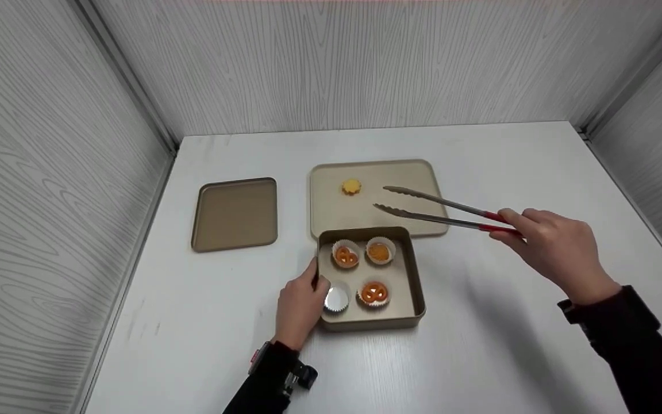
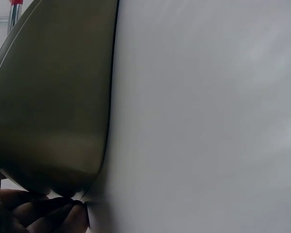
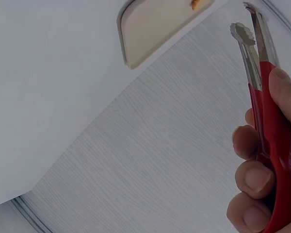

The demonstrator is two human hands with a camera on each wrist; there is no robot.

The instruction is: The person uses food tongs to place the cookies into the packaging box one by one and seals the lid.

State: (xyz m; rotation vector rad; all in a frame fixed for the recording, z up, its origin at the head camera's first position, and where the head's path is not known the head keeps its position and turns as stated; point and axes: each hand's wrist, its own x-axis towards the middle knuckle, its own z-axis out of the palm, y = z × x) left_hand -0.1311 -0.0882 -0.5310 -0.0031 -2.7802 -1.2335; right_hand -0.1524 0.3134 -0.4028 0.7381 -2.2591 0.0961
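My left hand [image 1: 302, 302] grips the left wall of a deep square baking pan [image 1: 371, 324], with the thumb over the rim. Inside the pan, white paper cups hold two pretzel-shaped cookies [image 1: 346, 257] and a round golden cookie [image 1: 378, 252]. Another paper cup [image 1: 337, 299], near my thumb, shows its bare inside. My right hand [image 1: 558, 253] holds metal tongs [image 1: 428, 218] by their red handles [image 3: 280, 145]. The tong tips are apart, above a beige tray [image 1: 331, 215] and to the right of a yellow scalloped cookie [image 1: 351, 186] lying on it.
A smaller brown square tray [image 1: 236, 215] lies on the white table [image 1: 216, 310] at the left. Wood-grain panels [image 1: 319, 63] rise at the back and both sides. The pan stands right up against the beige tray's front edge.
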